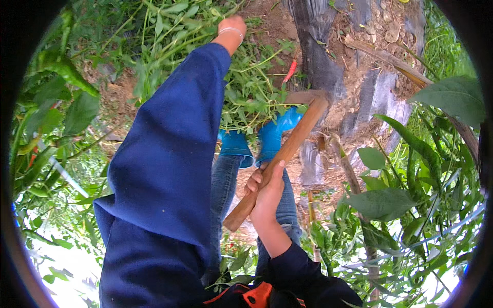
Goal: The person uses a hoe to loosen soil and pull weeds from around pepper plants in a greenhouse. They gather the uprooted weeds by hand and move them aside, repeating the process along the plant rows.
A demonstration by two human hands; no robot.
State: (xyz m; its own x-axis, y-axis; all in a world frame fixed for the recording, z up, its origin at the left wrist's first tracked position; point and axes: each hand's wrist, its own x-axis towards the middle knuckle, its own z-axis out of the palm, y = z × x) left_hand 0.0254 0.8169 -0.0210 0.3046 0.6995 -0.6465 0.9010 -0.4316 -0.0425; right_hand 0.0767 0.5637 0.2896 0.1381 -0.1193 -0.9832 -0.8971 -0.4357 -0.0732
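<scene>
My left hand is stretched far forward among leafy green weeds, its fingers curled and turned away from view. Whether any stems are inside it cannot be made out. A short hand hoe is in my right hand, gripped near the lower end of its wooden handle. The hoe's metal blade is at the far end, close to the weeds and just beyond my blue boots. A red chili pepper shows beside the weeds.
Torn dark plastic mulch film covers part of the brown soil. Pepper plants with green peppers crowd the right, and more peppers hang at the left. Wooden stakes lean on the right. A pale string crosses the lower right.
</scene>
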